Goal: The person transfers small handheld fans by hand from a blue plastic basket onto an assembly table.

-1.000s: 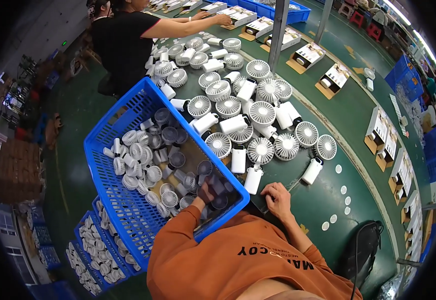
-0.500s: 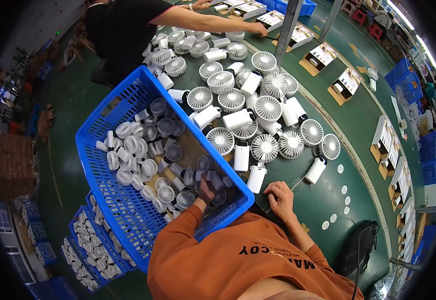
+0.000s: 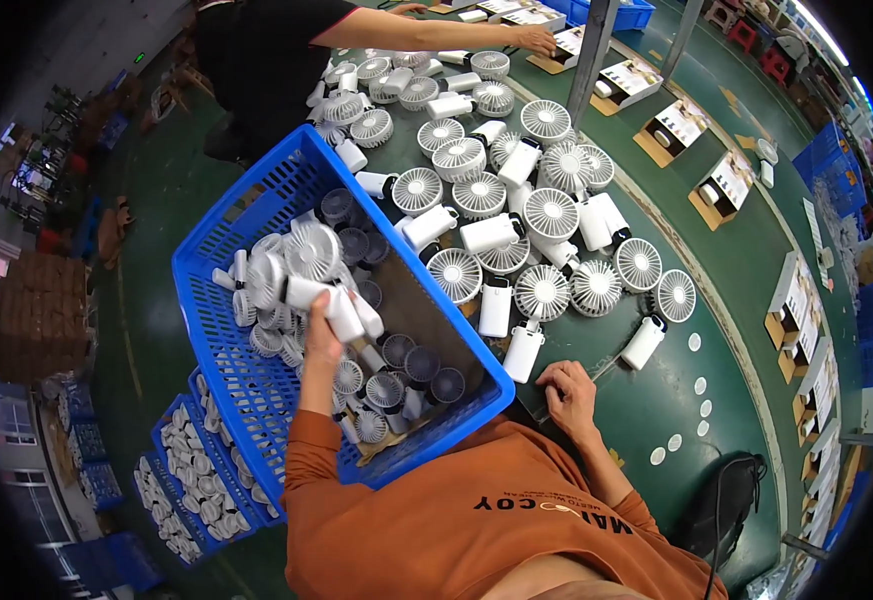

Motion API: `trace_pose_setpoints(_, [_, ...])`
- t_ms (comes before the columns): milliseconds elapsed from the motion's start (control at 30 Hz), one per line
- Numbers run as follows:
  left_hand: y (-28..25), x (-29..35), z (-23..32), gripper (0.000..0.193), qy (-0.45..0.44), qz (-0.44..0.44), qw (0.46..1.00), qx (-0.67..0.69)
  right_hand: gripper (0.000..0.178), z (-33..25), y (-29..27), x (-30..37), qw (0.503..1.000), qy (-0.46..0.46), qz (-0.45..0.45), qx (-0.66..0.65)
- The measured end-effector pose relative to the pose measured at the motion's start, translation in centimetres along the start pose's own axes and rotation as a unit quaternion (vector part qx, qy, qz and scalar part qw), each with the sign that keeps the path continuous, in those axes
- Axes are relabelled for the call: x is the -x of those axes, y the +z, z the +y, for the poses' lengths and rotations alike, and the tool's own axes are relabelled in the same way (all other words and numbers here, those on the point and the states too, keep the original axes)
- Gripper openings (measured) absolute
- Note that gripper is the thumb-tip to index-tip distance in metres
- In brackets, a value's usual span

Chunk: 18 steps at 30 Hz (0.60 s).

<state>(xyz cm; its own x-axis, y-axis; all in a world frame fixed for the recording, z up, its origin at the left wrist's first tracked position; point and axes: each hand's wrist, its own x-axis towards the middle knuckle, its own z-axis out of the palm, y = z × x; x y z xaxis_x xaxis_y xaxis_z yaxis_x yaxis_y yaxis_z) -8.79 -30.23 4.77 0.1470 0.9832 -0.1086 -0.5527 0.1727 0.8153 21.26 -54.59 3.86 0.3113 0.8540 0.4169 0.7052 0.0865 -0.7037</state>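
Observation:
My left hand (image 3: 323, 335) is closed around the white handles of several small handheld fans (image 3: 312, 252), lifted above the others in the blue crate (image 3: 406, 262). Their round grilles point away from me, slightly smeared by motion. Beneath them, more white fans (image 3: 384, 388) lie jumbled along the crate's bottom. To the right, my right hand (image 3: 568, 395) rests at the near edge of the green table (image 3: 596, 340). Its fingers are curled, with nothing visible in them. Close by on the table lie a fan handle (image 3: 523, 352) and another fan (image 3: 643, 342).
A large heap of white fans (image 3: 478, 195) covers the table beyond the crate. A person in black (image 3: 266, 70) reaches across toward open boxes (image 3: 673, 130) along the line. Metal posts (image 3: 590, 60) stand beyond the heap. Filled blue crates (image 3: 191, 465) sit lower left; a black bag (image 3: 726, 500) lies right.
My left hand has risen from the crate's near end and moved forward and left, now gripping several fans. My right hand stays at the table edge. The view has shifted slightly.

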Motion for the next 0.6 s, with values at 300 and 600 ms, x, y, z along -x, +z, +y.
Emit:
trace_pose_setpoints(300, [13.1,-6.3,10.1,0.045,0.238,-0.126,0.792,-0.548,0.013,0.6,0.0,0.1,1.0,0.002,-0.009,0.005])
trace_pose_setpoints(600, [21.5,-15.6,5.1,0.066,0.206,-0.12,0.618,-0.75,0.012,0.3,-0.5,-0.3,0.999,0.019,-0.031,0.012])
